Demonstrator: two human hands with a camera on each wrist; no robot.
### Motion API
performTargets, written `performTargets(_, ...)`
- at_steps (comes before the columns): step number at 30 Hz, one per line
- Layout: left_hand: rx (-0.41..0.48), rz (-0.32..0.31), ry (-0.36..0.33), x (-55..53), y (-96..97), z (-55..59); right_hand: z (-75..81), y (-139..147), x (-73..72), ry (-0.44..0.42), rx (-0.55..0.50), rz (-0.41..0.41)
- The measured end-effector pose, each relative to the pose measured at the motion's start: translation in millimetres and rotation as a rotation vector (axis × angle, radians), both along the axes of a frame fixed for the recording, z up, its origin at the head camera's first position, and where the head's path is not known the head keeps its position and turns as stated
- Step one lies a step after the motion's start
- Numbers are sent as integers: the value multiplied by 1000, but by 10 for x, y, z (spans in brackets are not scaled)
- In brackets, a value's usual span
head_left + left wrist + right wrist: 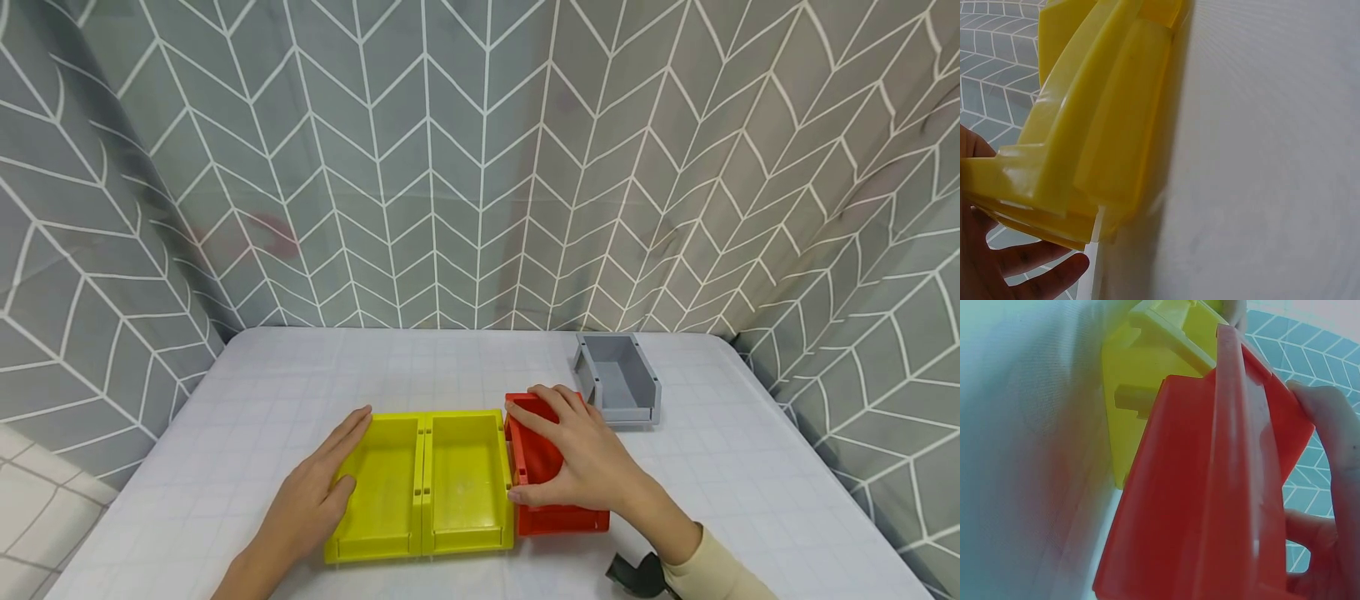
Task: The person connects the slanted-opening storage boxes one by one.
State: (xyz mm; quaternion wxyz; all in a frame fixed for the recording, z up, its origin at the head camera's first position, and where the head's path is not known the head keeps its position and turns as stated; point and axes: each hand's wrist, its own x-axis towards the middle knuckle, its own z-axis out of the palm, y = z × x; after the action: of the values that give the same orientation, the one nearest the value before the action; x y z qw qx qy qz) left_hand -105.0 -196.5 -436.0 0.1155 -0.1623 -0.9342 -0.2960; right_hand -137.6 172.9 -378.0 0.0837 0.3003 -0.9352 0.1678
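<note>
Two yellow plastic bins [468, 475] stand side by side, joined along their shared wall. My left hand [311, 500] lies along the outer wall of the left yellow bin [382, 475], fingers straight and thumb at its rim; in the left wrist view its fingers [1054, 269] extend beside the bin wall. A red bin [562, 521] sits against the right side of the yellow pair. My right hand [585, 454] spans the red bin and grips it, thumb at the near left corner and fingers at the far end. The right wrist view shows the red bin [1185, 487] tilted beside the yellow wall.
A grey bin [622, 375] stands at the back right of the white-covered table [225, 450]. A black object [637, 575] lies near the front edge, by the right sleeve [712, 567]. A grey patterned curtain [450, 167] hangs behind and beside the table.
</note>
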Motion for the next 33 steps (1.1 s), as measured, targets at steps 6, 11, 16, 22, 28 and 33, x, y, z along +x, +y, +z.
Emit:
performTargets(6,-5,5,-2,-4,-5,-5,-2,-11,4,5,-8,1)
performTargets(11,6,-4,-3,-6,-12,-4,-5,-11,7,19,-6,5)
performTargets(16,6,-3,-2,-7,-7,-11,3,-10,12,18,0,4)
performTargets(22,9,-5,-4,-9,-8,-14,1,-6,11,16,1,7)
performTargets(28,22,-14,7,-11,-18,-22,-83,-12,-5,-36,6,20)
performTargets(33,31,-22,14,-13,-25,-29,-187,-22,-3,-115,18,20)
